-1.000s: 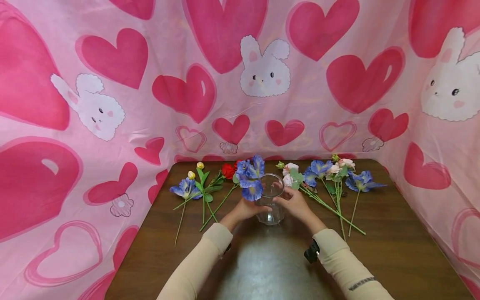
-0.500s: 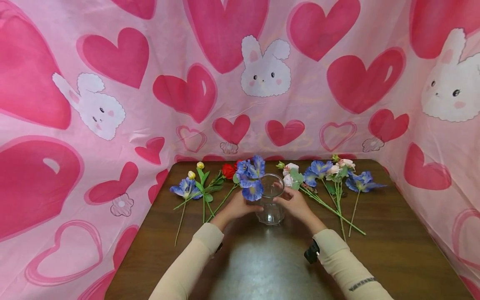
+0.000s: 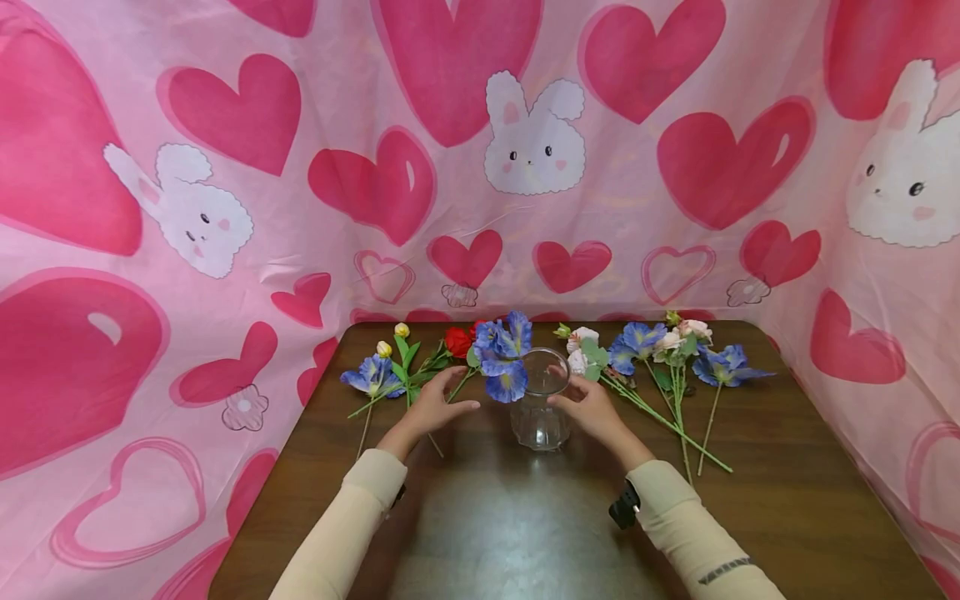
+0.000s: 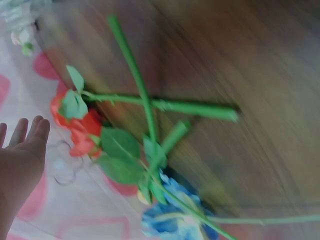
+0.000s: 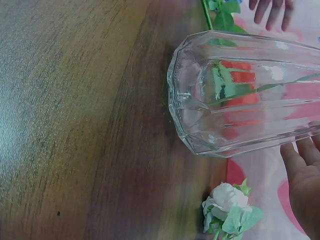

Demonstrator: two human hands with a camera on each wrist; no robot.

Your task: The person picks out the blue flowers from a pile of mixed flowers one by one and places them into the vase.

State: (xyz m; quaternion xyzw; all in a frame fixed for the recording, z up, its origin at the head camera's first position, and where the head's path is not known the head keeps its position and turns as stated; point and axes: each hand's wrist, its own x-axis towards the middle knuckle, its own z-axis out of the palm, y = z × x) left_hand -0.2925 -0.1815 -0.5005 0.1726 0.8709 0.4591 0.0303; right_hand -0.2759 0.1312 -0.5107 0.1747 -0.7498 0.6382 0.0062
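Note:
A clear glass vase [image 3: 542, 421] stands upright near the table's middle. One blue iris [image 3: 504, 354] leans out over its left rim, and its green stem [image 5: 260, 91] shows through the glass in the right wrist view. My right hand [image 3: 596, 410] holds the vase from the right, thumb toward me and fingers behind the glass. To the left, apart from the vase, my left hand [image 3: 429, 412] is in the air with its fingers spread and nothing in them. Below and beyond it lie red roses [image 4: 82, 132], green stems and another blue iris [image 4: 180, 217].
Yellow buds [image 3: 384, 349] and a blue iris [image 3: 372, 377] lie at the left. Pale pink roses [image 3: 678, 337], white-pink roses [image 5: 227, 202] and blue irises [image 3: 723, 367] lie at the right, stems toward me. A pink heart-print cloth [image 3: 525, 225] hangs behind the wooden table [image 3: 525, 533].
My left hand has come away from the vase and moved left toward the flowers there. My right hand, the vase and its iris have stayed in place.

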